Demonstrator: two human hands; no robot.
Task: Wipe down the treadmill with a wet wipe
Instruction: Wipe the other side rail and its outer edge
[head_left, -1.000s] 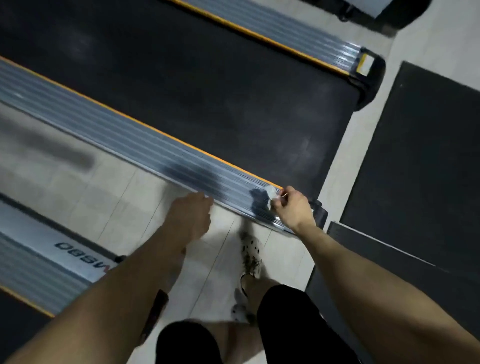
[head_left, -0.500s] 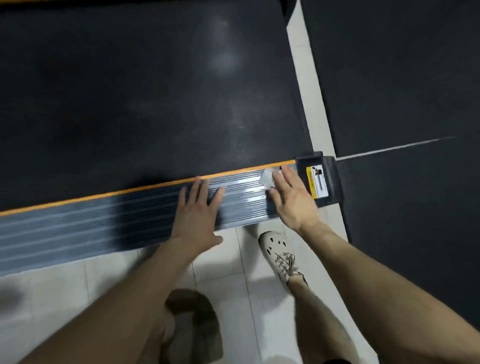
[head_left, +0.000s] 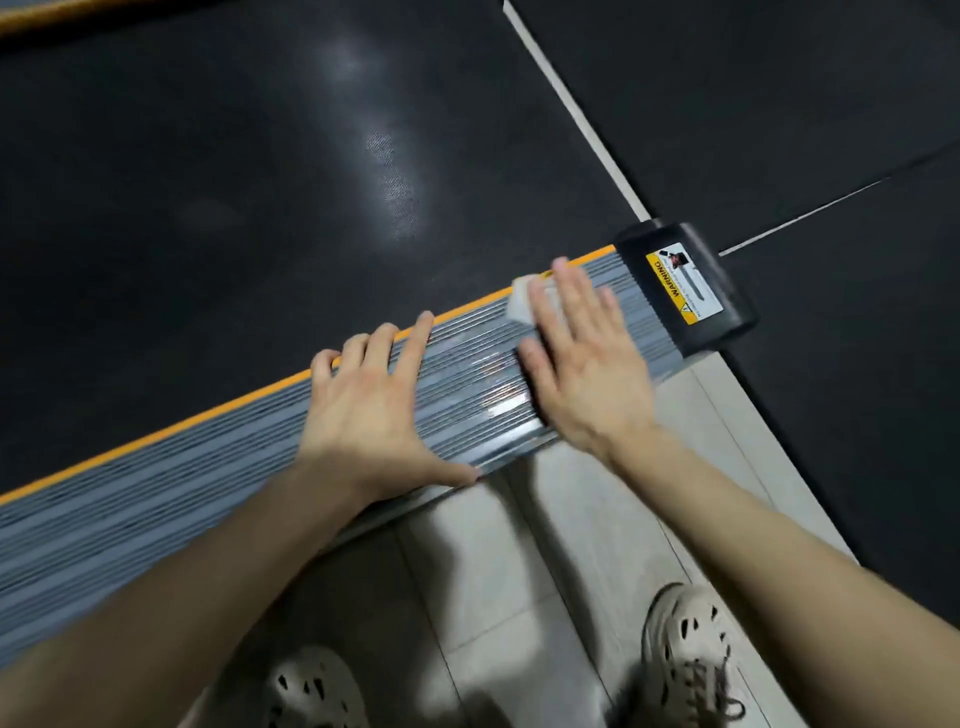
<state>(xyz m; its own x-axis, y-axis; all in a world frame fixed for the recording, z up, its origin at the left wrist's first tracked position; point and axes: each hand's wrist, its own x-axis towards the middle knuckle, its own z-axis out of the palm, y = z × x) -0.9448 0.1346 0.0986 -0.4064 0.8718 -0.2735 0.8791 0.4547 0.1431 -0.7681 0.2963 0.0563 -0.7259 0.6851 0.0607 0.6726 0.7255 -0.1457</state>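
Well, from the head camera we look down on the treadmill's ribbed grey side rail (head_left: 156, 499), edged in orange beside the black belt (head_left: 208, 208). Our left hand (head_left: 363, 410) lies flat on the rail, fingers straight and spread, holding nothing and bracing us. Our right hand (head_left: 582, 364) is flat too, its straight fingers pressing the wet wipe (head_left: 522, 304) onto the rail near the black end cap (head_left: 727, 312) with its yellow warning label (head_left: 680, 283). Only a white corner of the wipe shows beyond our fingers. A wet sheen sits on the ribs between the hands. We judge the wipe light, limp and damp. Pinched by an edge it would likely bunch, so it is best pinned under flat fingers and dragged along the ribs.
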